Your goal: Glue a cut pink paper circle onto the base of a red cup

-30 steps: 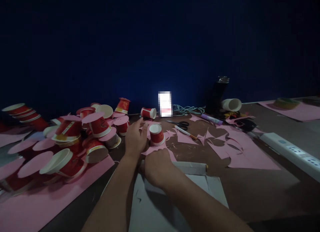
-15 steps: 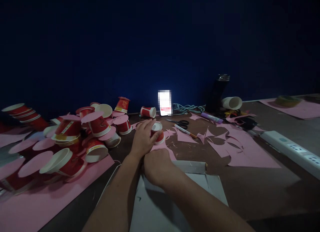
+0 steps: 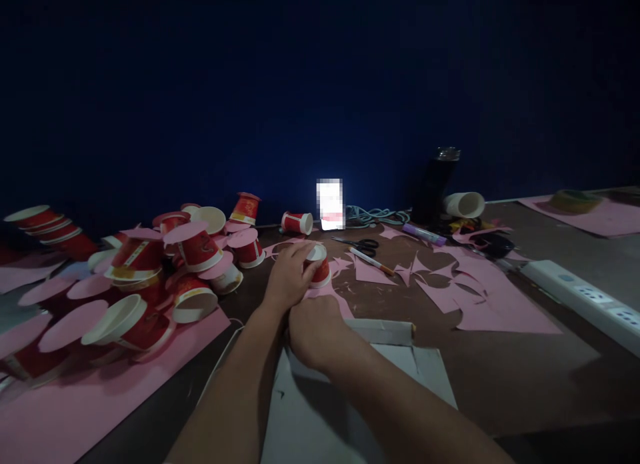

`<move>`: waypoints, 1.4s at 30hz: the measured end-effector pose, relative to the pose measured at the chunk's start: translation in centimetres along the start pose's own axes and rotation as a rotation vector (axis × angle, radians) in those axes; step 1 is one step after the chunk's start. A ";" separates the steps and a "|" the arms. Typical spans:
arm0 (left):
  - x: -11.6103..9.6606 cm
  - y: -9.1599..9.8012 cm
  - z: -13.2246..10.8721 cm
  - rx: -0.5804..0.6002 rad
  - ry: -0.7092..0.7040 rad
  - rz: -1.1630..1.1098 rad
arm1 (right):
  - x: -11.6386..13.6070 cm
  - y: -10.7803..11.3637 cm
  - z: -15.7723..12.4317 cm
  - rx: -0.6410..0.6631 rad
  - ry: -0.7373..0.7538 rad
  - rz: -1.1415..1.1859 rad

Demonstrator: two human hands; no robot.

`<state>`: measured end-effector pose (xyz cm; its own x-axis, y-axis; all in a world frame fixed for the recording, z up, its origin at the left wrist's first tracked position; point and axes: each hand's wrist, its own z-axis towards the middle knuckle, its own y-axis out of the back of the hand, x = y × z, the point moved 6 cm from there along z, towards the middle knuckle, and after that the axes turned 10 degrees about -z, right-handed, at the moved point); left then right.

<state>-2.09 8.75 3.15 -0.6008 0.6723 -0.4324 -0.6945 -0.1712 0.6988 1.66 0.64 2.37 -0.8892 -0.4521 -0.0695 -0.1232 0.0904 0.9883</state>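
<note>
My left hand [image 3: 289,276] is wrapped around the near left side of a red paper cup [image 3: 323,272], its thumb along the side. The cup stands upside down, white base up, on a piece of pink paper [image 3: 334,301]. Just in front of it, my right hand [image 3: 316,327] is closed in a fist at my left wrist. Its fingertips are turned away, so whatever they hold is hidden. Beneath my forearms lies an open white cardboard box [image 3: 400,391].
Many red cups with pink paper discs [image 3: 193,247] crowd the left over a pink sheet [image 3: 135,397]. Scissors [image 3: 365,244], an orange-and-white pen [image 3: 371,260], a purple tube [image 3: 424,235] and cut pink scraps [image 3: 480,287] lie right. A power strip [image 3: 580,294] and a lit screen [image 3: 330,204] are farther out.
My left fingers have drawn in from over the cup's base to its left side, showing more of the cup. My right fist has barely moved.
</note>
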 end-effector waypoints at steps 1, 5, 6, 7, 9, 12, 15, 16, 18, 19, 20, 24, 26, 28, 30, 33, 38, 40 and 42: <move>0.0 0.0 0.0 0.004 -0.001 0.001 | 0.0 -0.1 0.0 -0.013 -0.001 0.007; -0.1 0.1 0.0 -0.003 -0.013 0.028 | 0.2 -0.2 0.1 -0.042 -0.004 0.030; -0.1 0.0 0.0 -0.004 -0.016 0.036 | 0.1 -0.1 0.1 -0.045 -0.007 0.037; 0.0 0.0 0.0 -0.004 -0.016 0.043 | -0.3 0.0 0.1 -0.044 -0.010 0.048; 0.0 -0.1 0.0 -0.002 -0.007 0.056 | -1.8 0.3 0.1 -0.026 -0.028 0.078; -0.1 0.0 0.0 -0.010 0.013 0.063 | -6.0 0.5 0.0 0.051 -0.149 0.155; -0.3 0.0 0.0 -0.008 0.019 0.059 | -10.7 0.8 0.0 -0.045 -0.339 0.143; -0.3 0.0 0.0 -0.003 0.019 0.059 | -11.8 0.5 0.2 -0.063 -0.380 0.133; -0.3 0.0 0.0 0.005 0.018 0.060 | -12.6 -0.4 0.7 -0.100 -0.376 0.123; -0.4 0.0 0.0 0.005 0.014 0.059 | -12.5 -0.9 1.1 -0.129 -0.349 0.111; -0.4 0.0 0.0 0.004 0.011 0.059 | -12.4 -1.4 1.4 -0.154 -0.343 0.101; -0.4 0.0 -0.2 -0.004 -0.001 0.058 | -12.2 -3.2 2.1 -0.175 -0.391 0.053; -0.4 0.1 -0.2 -0.010 -0.004 0.059 | -12.3 -3.6 2.2 -0.155 -0.412 0.029; -0.3 0.1 -0.3 -0.009 -0.005 0.056 | -12.3 -3.6 2.2 -0.144 -0.414 0.013; -0.2 0.2 -0.3 0.000 -0.007 0.047 | -12.3 -3.5 2.2 -0.138 -0.410 0.004; -0.2 0.5 -0.3 0.010 -0.015 0.019 | -12.2 -3.4 2.2 -0.129 -0.409 -0.003; -0.6 1.8 -0.2 -0.030 0.002 -0.051 | -12.2 -3.7 2.5 -0.134 -0.402 -0.008; -0.6 3.0 -0.2 -0.121 0.034 -0.050 | -12.3 -3.9 2.6 -0.113 -0.413 0.000; -0.3 4.3 -0.4 -0.206 0.123 0.023 | -12.4 -3.9 2.7 -0.090 -0.425 0.009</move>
<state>-5.00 7.53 6.10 -0.6525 0.5761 -0.4923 -0.7385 -0.3376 0.5837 11.96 8.24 -1.01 -0.9948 -0.0447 -0.0917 -0.0921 0.0067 0.9957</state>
